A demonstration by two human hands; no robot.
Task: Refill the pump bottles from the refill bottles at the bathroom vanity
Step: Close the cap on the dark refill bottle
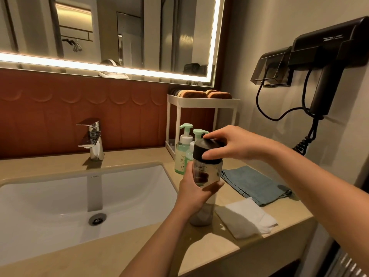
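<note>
Refill bottle: a smoky clear bottle (202, 213) with a black cap (206, 151), upright on the beige counter (139, 252) just right of the sink basin (60, 196).
Left hand: the left hand (191, 194) grips the bottle's middle – fingers wrapped round the far side, thumb on the near side.
Right hand: the right hand (237, 144) comes in from 3 o'clock, fingers curled over the cap, thumb pressed on its near rim.
Pump bottles: at 11 o'clock of the refill bottle stands a green pump bottle (182, 156) with a mint pump; a second pump bottle (198, 133) is partly hidden behind the cap.
Cloths: a blue cloth (257, 184) lies at 3 o'clock, a white cloth (245, 218) at 4 o'clock – both flat, apart from the bottle.
Around: chrome faucet (92, 138) at 10 o'clock; white rack (201, 101) at 12 o'clock; black hair dryer (327, 62) on the wall at 2 o'clock.
</note>
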